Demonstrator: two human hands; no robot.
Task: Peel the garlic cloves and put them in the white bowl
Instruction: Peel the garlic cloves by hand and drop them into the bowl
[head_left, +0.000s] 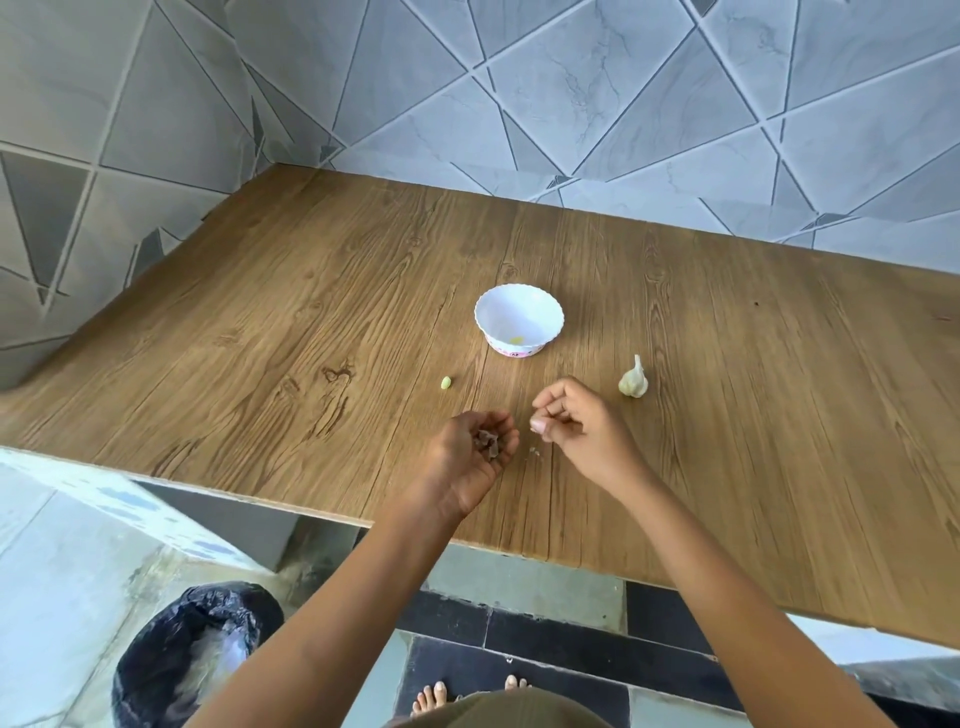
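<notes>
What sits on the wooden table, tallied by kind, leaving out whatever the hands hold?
White bowl: 1
Garlic bulb: 1
Peeled clove on the bare table: 1
Yellowish piece inside the bowl, likely a clove: 1
Total: 4
Left out: peel scraps cupped in the left hand; tiny peel flecks on the wood, too small to count.

I get just one view. The camera sits on the person's head and looks forward and down at the table (311, 322). The left hand (480, 452) and right hand (576, 421) sit near the middle, fairly close. The wide lens also takes in the wall (571, 93) up top and the floor (545, 654) below.
</notes>
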